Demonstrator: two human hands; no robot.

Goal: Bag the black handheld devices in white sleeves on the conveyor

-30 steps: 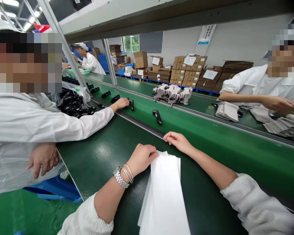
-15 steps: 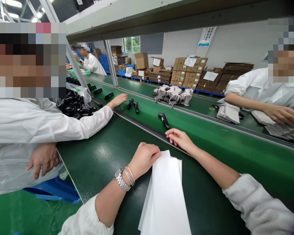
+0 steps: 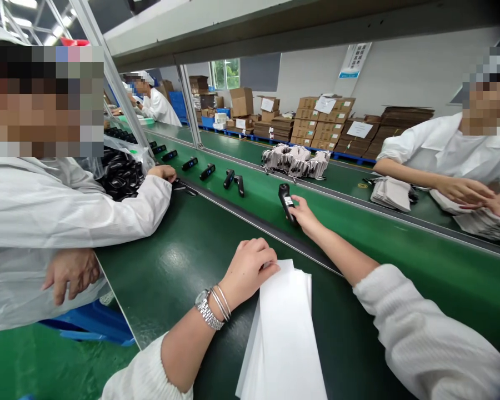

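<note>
My right hand (image 3: 304, 215) is closed round the lower end of a black pistol-shaped handheld device (image 3: 285, 198) with a white label, over the green conveyor belt. My left hand (image 3: 252, 266) pinches the top edge of a stack of flat white sleeves (image 3: 289, 328), which lies on the dark green table in front of me. On that wrist are a watch and bangles. Farther up the belt, two more black devices (image 3: 234, 180) lie close together, one tilted against the other.
The green belt (image 3: 350, 225) carries several more black devices (image 3: 189, 163) toward the far left. A co-worker's hand (image 3: 162, 173) rests by a bag of black parts (image 3: 119, 172) on the left. Bundled white pieces (image 3: 295, 161) sit beyond the belt, and another co-worker handles white pieces at right.
My right hand has reached forward and taken hold of the black device, which is now turned more upright. The co-worker's hand at left has drawn back from the belt; devices there have shifted nearer.
</note>
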